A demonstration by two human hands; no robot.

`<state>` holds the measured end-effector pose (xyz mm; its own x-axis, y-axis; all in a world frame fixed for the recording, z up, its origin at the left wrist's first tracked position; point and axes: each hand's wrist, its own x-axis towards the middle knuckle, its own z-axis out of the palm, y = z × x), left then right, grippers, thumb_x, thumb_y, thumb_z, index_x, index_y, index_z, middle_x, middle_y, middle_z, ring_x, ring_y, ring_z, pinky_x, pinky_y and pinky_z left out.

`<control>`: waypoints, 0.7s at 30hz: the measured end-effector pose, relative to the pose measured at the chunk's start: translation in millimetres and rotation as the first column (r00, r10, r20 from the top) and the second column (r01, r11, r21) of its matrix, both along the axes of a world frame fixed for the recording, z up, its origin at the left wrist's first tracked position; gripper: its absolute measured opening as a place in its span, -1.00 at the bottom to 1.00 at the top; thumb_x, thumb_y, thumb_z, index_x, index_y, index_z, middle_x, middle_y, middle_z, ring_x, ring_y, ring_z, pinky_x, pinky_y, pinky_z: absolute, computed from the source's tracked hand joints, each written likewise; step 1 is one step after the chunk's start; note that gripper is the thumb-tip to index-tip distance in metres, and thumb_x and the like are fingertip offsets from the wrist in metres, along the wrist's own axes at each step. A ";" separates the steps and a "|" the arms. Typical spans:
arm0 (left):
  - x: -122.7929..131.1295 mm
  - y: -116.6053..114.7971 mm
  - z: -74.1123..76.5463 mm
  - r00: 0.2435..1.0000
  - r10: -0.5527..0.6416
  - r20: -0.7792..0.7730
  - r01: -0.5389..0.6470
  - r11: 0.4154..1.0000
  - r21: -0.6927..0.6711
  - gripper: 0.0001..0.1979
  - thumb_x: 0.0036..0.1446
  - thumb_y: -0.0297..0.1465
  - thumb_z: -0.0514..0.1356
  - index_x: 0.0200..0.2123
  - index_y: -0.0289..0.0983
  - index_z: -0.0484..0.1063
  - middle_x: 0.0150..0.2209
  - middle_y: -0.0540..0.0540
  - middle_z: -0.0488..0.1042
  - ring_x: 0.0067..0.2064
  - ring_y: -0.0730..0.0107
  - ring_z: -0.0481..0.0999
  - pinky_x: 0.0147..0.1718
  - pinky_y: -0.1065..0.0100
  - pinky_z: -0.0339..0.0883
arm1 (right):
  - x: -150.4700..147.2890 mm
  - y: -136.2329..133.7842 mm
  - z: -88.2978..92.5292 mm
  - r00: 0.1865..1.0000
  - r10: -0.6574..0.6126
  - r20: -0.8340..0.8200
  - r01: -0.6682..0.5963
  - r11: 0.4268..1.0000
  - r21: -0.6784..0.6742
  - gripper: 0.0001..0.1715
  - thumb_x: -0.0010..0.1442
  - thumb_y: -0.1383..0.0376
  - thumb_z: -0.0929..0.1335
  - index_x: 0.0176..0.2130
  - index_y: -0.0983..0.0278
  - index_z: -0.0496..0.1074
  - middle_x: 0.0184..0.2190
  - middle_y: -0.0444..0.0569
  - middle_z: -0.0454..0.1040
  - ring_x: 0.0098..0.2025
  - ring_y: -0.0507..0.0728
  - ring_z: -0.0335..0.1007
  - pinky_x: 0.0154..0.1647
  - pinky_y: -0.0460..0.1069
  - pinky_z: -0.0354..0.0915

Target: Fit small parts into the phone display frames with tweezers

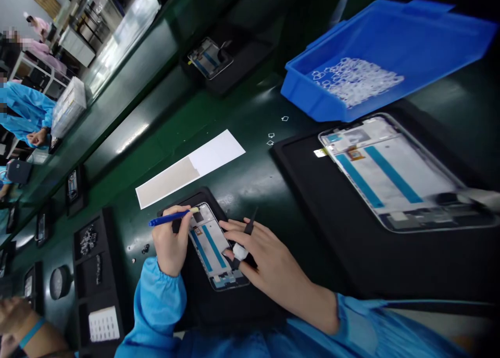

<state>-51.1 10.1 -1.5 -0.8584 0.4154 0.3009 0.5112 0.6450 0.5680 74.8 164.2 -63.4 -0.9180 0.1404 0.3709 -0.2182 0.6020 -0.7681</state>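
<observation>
My left hand (171,245) is closed around a blue pen-like tool (166,218). Its pale yellowish tip is over the top end of a phone frame (214,241). The frame lies face up on a black mat (203,308), with two blue strips along its middle. Over the frame's right side, my right hand (269,259) has its fingers around black tweezers (251,221), whose dark point sticks up between the fingers. A white wrapped piece (240,252) shows by the thumb. Part of the tweezers is hidden by my fingers.
At right, a larger-looking phone frame (394,165) rests on a black mat (332,243). Behind it stands a blue bin (312,100) of small white rings. A white strip (219,152) lies ahead. Left are a compartmented black tray (109,259) and a co-worker's hand (35,329).
</observation>
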 end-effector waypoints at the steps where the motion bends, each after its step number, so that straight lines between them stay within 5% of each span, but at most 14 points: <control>1: -0.4 0.4 0.7 1.000 0.000 0.003 0.000 1.000 -0.008 -0.91 0.22 -0.35 0.24 -0.23 -0.21 0.50 -0.24 -0.08 0.62 -0.18 0.28 0.63 -0.16 0.33 0.48 | 0.1 -0.1 0.5 1.000 0.003 0.005 -0.003 1.000 0.000 -0.51 0.14 0.54 0.22 0.03 0.20 0.28 0.06 0.07 0.48 0.10 0.26 0.42 0.13 0.30 0.36; 21: -2.3 10.0 13.6 1.000 -0.005 -0.007 0.004 0.993 -0.121 -0.93 0.21 -0.35 0.25 -0.24 -0.20 0.50 -0.27 -0.06 0.63 -0.22 0.30 0.63 -0.21 0.36 0.49 | 0.2 -1.1 2.7 1.000 0.004 0.010 -0.004 0.999 -0.038 -0.45 0.08 0.58 0.21 0.03 0.22 0.32 0.07 0.03 0.48 0.14 0.25 0.39 0.16 0.29 0.35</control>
